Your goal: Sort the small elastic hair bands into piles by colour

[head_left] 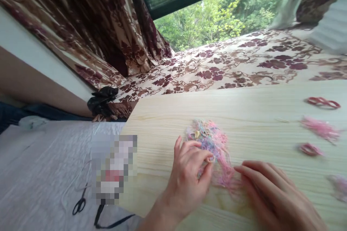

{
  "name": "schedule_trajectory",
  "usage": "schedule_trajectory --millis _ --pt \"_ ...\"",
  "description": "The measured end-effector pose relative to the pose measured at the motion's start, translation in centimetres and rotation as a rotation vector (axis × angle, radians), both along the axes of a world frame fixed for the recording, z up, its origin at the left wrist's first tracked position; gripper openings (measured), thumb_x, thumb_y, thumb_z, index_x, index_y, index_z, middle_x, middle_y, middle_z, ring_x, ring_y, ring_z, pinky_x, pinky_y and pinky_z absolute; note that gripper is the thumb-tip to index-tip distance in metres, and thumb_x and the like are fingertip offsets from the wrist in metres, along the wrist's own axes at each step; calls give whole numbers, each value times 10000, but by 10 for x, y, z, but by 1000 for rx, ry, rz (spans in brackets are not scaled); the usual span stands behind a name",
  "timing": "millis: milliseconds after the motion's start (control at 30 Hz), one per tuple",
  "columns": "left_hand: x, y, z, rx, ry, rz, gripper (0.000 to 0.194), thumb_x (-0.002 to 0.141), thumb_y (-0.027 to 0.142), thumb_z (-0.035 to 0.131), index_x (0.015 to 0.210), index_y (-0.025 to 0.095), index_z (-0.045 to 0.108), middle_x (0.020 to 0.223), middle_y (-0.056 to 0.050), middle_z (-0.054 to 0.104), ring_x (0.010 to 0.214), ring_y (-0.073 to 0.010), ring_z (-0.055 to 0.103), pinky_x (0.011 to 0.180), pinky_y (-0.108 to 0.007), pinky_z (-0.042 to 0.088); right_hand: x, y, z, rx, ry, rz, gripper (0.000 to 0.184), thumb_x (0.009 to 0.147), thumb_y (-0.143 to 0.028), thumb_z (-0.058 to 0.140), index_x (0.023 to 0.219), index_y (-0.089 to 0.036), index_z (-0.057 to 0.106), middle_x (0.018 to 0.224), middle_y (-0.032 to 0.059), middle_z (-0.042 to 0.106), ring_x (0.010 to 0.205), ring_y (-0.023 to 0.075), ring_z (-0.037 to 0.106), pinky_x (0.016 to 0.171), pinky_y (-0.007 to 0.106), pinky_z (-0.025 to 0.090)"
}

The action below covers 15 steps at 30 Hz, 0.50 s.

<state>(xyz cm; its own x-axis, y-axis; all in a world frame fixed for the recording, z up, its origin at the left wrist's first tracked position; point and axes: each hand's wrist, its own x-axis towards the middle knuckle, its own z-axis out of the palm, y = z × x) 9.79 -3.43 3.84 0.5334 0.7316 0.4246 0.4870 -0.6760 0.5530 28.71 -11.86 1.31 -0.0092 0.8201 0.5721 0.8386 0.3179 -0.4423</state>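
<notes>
A tangled pile of thin pastel loops and strands [221, 144], pink, lilac and pale blue, lies on the light wooden table [257, 104]; they look like small elastic bands. Over its near left side rests my left hand [189, 169], thumb and forefinger pinched at the pastel strands. My right hand [271, 187] is at the pile's right edge, fingers pressed together by the pink strands. What its fingertips hold is too blurred to make out.
On the right lie a red looped band [324, 102], a pink strand bundle [321, 128], a dark pink bundle [310, 149], a paler bundle [340, 186] and a thin stick [282, 120]. Black scissors [79, 205] and a pixelated object [115, 169] are at left.
</notes>
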Motion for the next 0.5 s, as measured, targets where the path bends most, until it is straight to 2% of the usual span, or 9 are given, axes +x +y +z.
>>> schedule_trajectory --millis 100,200,367,500 --pt "1 2 -2 -68 -48 -102 224 855 92 555 994 244 643 877 -12 730 1080 -214 618 1154 -544 314 5 1 -3 13 20 -23 214 906 -243 550 1086 -253 667 959 68 689 828 183 683 663 263 559" --pt "4 -1 -6 -34 -100 -157 237 836 75 557 974 247 643 846 -9 727 1066 -228 623 1144 -547 322 6 1 0 -12 33 2 219 900 -241 567 1099 -263 655 945 69 690 804 181 690 636 251 567" --pt "7 -3 -7 -6 -153 -161 196 814 77 571 907 243 618 787 -6 710 1010 -230 635 1101 -532 377 2 1 5 -45 64 45 269 879 -251 608 1143 -299 631 898 61 704 754 196 694 617 278 572" --pt "6 -3 -4 40 -94 -153 235 821 61 555 936 246 644 800 -18 700 1041 -230 625 1104 -525 379 0 -3 5 -55 49 99 360 892 -242 585 1245 -310 602 901 62 718 764 196 695 636 281 571"
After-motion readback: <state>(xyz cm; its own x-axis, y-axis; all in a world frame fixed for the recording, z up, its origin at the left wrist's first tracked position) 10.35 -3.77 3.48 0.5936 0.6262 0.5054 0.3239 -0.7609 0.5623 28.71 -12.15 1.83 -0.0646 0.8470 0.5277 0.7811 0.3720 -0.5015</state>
